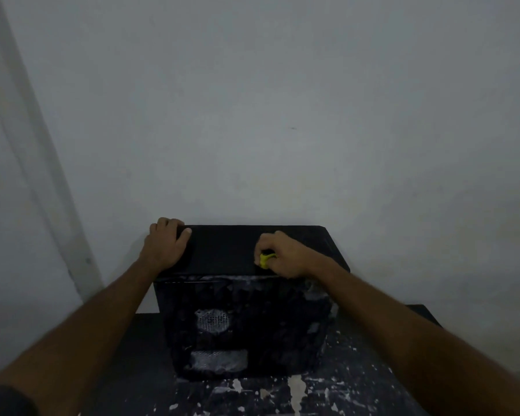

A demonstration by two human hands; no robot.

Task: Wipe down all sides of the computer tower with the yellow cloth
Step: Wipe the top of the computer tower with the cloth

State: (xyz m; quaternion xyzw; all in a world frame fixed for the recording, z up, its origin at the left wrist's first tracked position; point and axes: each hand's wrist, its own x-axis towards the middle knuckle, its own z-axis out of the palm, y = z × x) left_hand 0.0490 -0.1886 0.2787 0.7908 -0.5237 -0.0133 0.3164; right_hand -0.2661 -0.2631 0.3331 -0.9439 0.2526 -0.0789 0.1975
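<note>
Computer tower: a black computer tower (246, 295) stands on a dark table, at about 6 o'clock of the view's centre, close to the wall behind it. Its flat top panel faces up; the near face, turned to the camera, is dusty and smeared pale.

Near face: a round mesh fan grille (213, 320) sits left of the middle, and a rectangular mesh vent (219, 359) lies at 6 o'clock from it, near the bottom edge.

Left hand: the left hand (166, 242) rests on the tower's top at its far left corner, at 9 o'clock of the top panel. The fingers curl over the far left edge, the thumb lies flat along the top, and the palm presses down on the panel.

Right hand: the right hand (278, 255) is on the top panel at about 4 o'clock of its middle, near the front edge. Its fingers are curled tight into a fist round the cloth.

Yellow cloth: the yellow cloth (264, 259) is bunched inside the right hand; only a small wad shows at the 9 o'clock side of the fist, touching the top panel.

Table: the table (357, 379) is dark with chipped pale patches, spreading at 6 o'clock of the tower.

Wall: a plain grey wall (282, 115) fills the upper view.
</note>
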